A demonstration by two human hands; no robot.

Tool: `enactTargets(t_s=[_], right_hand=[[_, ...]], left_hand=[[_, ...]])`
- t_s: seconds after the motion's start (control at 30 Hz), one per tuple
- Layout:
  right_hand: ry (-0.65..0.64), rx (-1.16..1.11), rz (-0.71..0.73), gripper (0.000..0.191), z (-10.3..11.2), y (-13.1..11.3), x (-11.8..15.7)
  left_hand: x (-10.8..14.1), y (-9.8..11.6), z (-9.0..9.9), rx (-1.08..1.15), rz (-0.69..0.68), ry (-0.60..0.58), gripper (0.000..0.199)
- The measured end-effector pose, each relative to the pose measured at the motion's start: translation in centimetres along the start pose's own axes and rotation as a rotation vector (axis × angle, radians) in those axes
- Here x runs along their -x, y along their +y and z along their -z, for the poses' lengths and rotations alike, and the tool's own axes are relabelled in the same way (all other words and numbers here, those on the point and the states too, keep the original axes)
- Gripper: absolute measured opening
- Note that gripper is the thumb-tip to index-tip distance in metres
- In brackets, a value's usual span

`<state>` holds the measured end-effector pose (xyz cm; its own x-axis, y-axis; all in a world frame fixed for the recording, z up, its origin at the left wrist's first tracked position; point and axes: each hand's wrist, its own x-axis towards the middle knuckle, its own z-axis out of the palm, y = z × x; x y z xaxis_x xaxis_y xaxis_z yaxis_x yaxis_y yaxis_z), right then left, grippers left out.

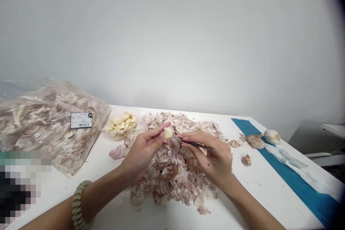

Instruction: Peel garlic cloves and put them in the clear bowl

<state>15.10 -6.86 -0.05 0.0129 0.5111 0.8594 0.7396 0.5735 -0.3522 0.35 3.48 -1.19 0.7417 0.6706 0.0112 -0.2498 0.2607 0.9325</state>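
Note:
Between the thumb and fingers of my left hand (145, 147) is a pale garlic clove (168, 133), with some pinkish skin at its lower edge. My right hand (212, 152) grips a slim metal tool (198, 145), its tip close to the clove's right side; whether it is tweezers or a small knife I cannot tell. Below both hands spreads a heap of papery garlic skins (178, 176). Left of my left hand stands a clear plastic bowl (104, 134) holding several peeled cloves (121, 121). An unpeeled clove (118, 152) lies in front of the bowl.
A labelled clear bag (54, 118) full of garlic skins fills the left. To the right lie a loose clove (246, 160), a clove piece (235, 144), a partly broken garlic bulb (256, 141) and a whole bulb (272, 136). A blue strip (288, 176) crosses the white table (258, 190).

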Motion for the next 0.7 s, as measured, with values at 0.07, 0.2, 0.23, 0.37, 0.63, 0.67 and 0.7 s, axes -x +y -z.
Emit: enactTargets(t_s=[0.07,0.2,0.23,0.37,0.63,0.67,0.7], right_hand=[[-0.003,-0.006,-0.007,0.037,-0.01,0.03,0.00],[-0.014,-0.017,-0.024,0.037,-0.04,0.07,-0.01],[-0.016,-0.019,-0.025,0.037,-0.04,0.07,0.00],[-0.012,-0.027,-0.016,0.037,-0.05,0.04,-0.02],[0.009,-0.002,-0.027,0.038,-0.04,0.22,0.04],[0.013,0.008,-0.030,0.038,-0.02,0.26,0.06],[0.015,0.016,-0.031,0.037,-0.01,0.29,0.06]], left_hand=[[-0.03,-0.05,0.06,-0.006,-0.002,-0.003,0.038],[0.00,-0.10,0.17,-0.028,-0.012,-0.004,0.038],[0.03,-0.07,0.17,-0.036,-0.016,-0.003,0.037],[0.18,0.19,0.09,-0.081,-0.039,0.012,0.034],[0.10,0.29,0.05,-0.084,-0.012,0.009,0.035],[0.10,0.29,0.04,-0.078,-0.004,0.006,0.036],[0.11,0.30,0.02,-0.070,0.005,0.002,0.037]])
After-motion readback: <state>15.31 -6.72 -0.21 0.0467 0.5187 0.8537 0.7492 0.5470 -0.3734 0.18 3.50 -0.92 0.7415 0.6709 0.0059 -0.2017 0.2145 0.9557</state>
